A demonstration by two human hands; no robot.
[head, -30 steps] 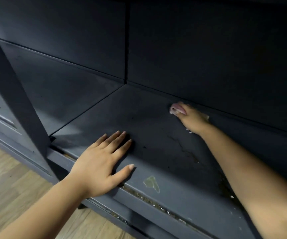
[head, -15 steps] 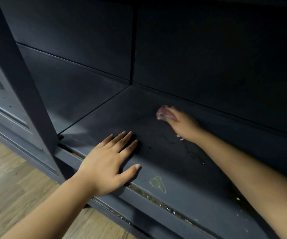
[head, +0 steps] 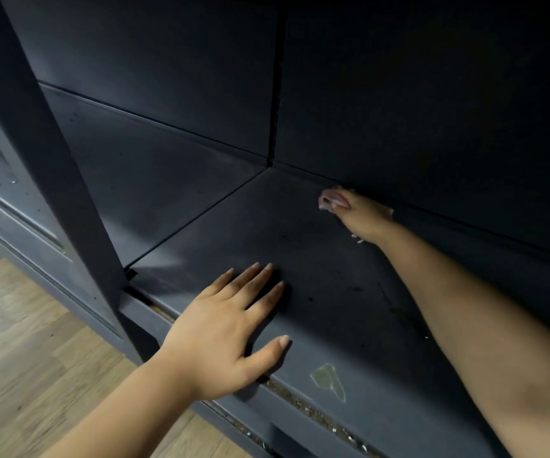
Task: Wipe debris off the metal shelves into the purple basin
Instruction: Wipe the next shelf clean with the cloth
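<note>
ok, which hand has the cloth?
The right hand, far back by the shelf's rear wall, grips the pinkish cloth. The left hand lies flat, holding nothing.

Left hand [head: 230, 328] flat on dark metal shelf [head: 316, 269], right hand [head: 363, 216] gripping cloth [head: 328, 198] at back

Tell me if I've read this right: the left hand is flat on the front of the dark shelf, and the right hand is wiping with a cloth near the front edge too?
Not quite. The left hand does lie flat at the front of the shelf, but the right hand holds the cloth far back, where the shelf meets the rear wall, not near the front edge. The head view shows this.
</note>
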